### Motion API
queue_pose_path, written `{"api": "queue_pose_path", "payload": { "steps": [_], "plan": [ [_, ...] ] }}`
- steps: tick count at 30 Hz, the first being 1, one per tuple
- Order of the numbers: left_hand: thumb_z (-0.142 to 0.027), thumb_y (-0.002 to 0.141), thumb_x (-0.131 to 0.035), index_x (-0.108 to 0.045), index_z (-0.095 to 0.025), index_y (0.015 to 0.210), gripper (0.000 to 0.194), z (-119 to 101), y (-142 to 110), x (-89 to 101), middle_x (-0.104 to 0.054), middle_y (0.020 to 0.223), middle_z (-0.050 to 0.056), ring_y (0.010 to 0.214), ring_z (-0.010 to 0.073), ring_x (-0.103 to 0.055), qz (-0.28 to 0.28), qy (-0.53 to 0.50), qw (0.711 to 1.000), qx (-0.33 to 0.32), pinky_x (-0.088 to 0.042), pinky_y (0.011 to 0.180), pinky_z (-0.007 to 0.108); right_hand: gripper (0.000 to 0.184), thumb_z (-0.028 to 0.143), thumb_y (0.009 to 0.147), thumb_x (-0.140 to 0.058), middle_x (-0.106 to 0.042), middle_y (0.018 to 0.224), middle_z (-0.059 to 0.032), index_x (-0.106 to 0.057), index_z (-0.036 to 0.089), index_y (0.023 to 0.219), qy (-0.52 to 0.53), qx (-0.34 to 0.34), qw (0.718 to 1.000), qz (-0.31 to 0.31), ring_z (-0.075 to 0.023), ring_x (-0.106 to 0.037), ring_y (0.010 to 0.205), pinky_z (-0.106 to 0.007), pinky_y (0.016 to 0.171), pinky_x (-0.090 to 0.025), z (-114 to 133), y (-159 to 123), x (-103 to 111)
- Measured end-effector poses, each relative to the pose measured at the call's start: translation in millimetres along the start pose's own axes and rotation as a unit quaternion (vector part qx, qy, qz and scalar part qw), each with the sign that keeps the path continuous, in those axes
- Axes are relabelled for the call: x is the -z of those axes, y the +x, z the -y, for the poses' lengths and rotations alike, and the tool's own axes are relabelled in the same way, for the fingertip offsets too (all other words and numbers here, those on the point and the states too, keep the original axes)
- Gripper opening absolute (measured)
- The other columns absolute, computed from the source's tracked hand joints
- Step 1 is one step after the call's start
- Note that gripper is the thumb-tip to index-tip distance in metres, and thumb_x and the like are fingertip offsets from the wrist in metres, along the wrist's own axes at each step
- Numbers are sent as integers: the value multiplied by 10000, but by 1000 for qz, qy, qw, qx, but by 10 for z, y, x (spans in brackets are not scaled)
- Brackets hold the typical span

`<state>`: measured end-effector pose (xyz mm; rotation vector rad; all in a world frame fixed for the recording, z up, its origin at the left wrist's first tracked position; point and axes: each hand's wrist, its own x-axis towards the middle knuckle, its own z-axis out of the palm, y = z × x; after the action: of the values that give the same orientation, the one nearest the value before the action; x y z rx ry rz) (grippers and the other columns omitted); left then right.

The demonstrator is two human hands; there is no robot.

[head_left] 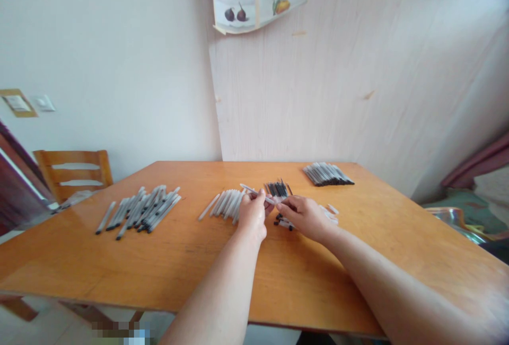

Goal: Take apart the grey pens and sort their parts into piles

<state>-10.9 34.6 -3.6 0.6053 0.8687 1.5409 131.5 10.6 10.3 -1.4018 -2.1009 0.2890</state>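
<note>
My left hand (253, 212) is closed round a whitish pen barrel (248, 189), which slants from upper left to lower right above the table. At the barrel's right end, the thumb and fingers of my right hand (304, 215) are pinched together; a small part between them is partly hidden. To the left of my left hand lies a row of whitish pen barrels (226, 203). Thin dark refills (279, 188) lie just beyond my hands. Small black and clear pieces (285, 223) lie under my right hand, partly covered, with white caps (333, 209) beside it.
On the wooden table (191, 265), a pile of pens with black ends (139, 210) lies at left. Another stack of dark-tipped pens (328, 174) is at the back right. A wooden chair (75, 173) stands at the left edge. The wall (278, 112) rises behind the table.
</note>
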Motion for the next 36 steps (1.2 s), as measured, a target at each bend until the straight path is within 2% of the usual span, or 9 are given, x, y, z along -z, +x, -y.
{"api": "queue_pose_path", "payload": {
  "steps": [4, 8, 11, 15, 18, 22, 29, 32, 36],
  "plan": [
    [-246, 768, -674, -478, -190, 800, 207, 11, 31, 12, -649, 744, 36, 712, 164, -675, 26, -4, 1000, 4, -540, 709, 320, 293, 354, 892, -432, -600, 668, 7, -590, 202, 698, 27, 23, 999, -16, -119, -527, 623, -217, 568, -328, 45, 13, -50],
    [-283, 788, -652, -475, -187, 808, 201, -155, 137, 93, -657, 786, 41, 721, 153, -677, -67, -21, 995, -74, -529, 710, 309, 254, 339, 870, -446, -571, 644, 23, -574, 205, 697, 24, 24, 999, -38, -113, -517, 607, -215, 554, -314, -82, 21, -3],
    [-300, 827, -594, -468, -188, 816, 169, -355, 208, 181, -645, 770, 22, 690, 127, -665, -154, -37, 976, -148, -517, 689, 286, 248, 344, 863, -448, -574, 646, 18, -580, 202, 710, 4, 15, 998, -57, -117, -523, 620, -218, 572, -320, -222, 39, 60],
    [-309, 819, -589, -496, -187, 832, 154, -503, 227, 248, -607, 729, -14, 582, 76, -596, -203, -8, 965, -167, -457, 572, 198, 297, 380, 869, -421, -606, 671, -8, -590, 200, 702, -73, -72, 988, -116, -130, -529, 636, -232, 560, -293, -366, 85, 94],
    [-324, 804, -597, -540, -186, 851, 156, -487, 215, 251, -593, 709, -18, 529, 58, -533, -209, 42, 964, -157, -382, 488, 159, 323, 412, 868, -412, -648, 754, -31, -614, 209, 719, -146, -145, 971, -126, -144, -544, 659, -248, 539, -261, -416, 122, 80],
    [-327, 779, -613, -600, -189, 811, 142, -445, 198, 250, -576, 692, -10, 535, 61, -503, -199, 101, 960, -172, -408, 515, 173, 372, 440, 885, -379, -676, 829, -62, -658, 215, 784, -205, -182, 958, -85, -174, -595, 721, -254, 545, -277, -411, 163, 49],
    [-177, 739, -566, -623, -185, 793, 78, -513, 110, 192, -522, 600, -17, 526, 96, -537, -169, 117, 969, -134, -475, 571, 240, 419, 466, 914, -363, -704, 949, -95, -708, 228, 916, -234, -172, 957, -15, -207, -639, 856, -265, 633, -377, -341, 207, 39],
    [-128, 730, -542, -618, -194, 814, 130, -502, 126, 193, -549, 639, -11, 556, 93, -557, -175, 126, 963, -162, -495, 626, 249, 436, 484, 923, -341, -709, 963, -84, -714, 263, 974, -219, -150, 964, -5, -206, -635, 885, -266, 660, -388, -335, 201, 77],
    [-109, 717, -559, -619, -214, 880, 204, -437, 202, 258, -577, 720, -5, 640, 102, -583, -179, 161, 946, -219, -494, 696, 254, 451, 475, 937, -306, -710, 985, -61, -705, 276, 1004, -210, -139, 967, -32, -193, -636, 866, -256, 646, -377, -343, 165, 130]
  ]
}}
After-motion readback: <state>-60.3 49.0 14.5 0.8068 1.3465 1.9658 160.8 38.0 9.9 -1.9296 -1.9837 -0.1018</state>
